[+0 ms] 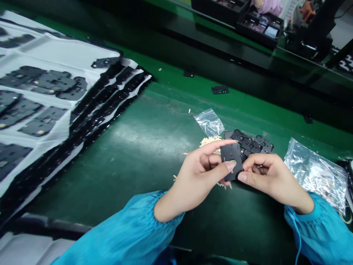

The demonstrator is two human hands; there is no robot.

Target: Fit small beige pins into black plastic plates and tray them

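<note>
My left hand (200, 175) holds a flat black plastic part (231, 154) upright between thumb and fingers. At the part's lower right edge, my right hand (266, 176) is closed in a pinch; whether it grips the edge or something small is hidden. Just behind the hands lies a pile of black parts (252, 144). Small cream-coloured pieces (211, 140) are heaped beside that pile, partly covered by my left hand.
Stacked white trays (55, 48) with black parts fill the left side. A small clear bag (210, 122) lies behind the hands, a larger one (317, 173) at the right. Loose black parts (220, 90) lie along the back. Beyond the ledge, a person's sleeve (271, 6) shows.
</note>
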